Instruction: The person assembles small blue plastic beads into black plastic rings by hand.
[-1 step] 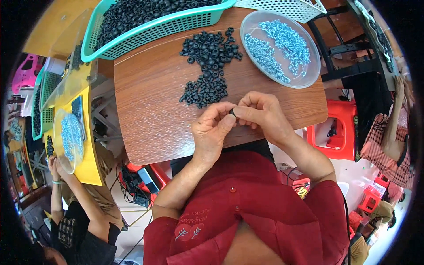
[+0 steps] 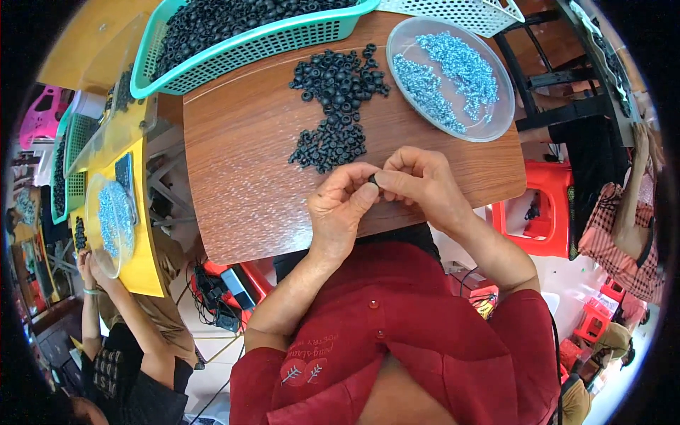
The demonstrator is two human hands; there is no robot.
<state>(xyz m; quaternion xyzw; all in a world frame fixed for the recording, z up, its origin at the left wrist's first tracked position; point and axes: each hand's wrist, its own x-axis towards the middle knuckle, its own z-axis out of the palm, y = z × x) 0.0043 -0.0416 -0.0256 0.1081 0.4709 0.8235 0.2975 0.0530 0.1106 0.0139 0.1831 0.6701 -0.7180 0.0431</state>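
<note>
Over the near edge of the wooden table, my left hand point(image 2: 343, 205) and my right hand point(image 2: 425, 185) meet. Between the fingertips of both sits a small black rounded part point(image 2: 373, 181), mostly covered by thumbs and fingers. Just beyond my left hand lies a pile of small black ring-like parts point(image 2: 328, 146). Behind it and touching it is a heap of larger black round parts with holes point(image 2: 338, 79). A clear round dish point(image 2: 489, 130) at the far right of the table holds two patches of small shiny light-blue pieces point(image 2: 464, 67).
A turquoise basket point(image 2: 283, 44) full of black parts stands along the table's far edge, beside a white perforated basket point(image 2: 453, 15). Red stools point(image 2: 545, 244) flank me. To the left, a co-worker's hands point(image 2: 92, 265) are at a yellow table point(image 2: 149, 262) with another dish.
</note>
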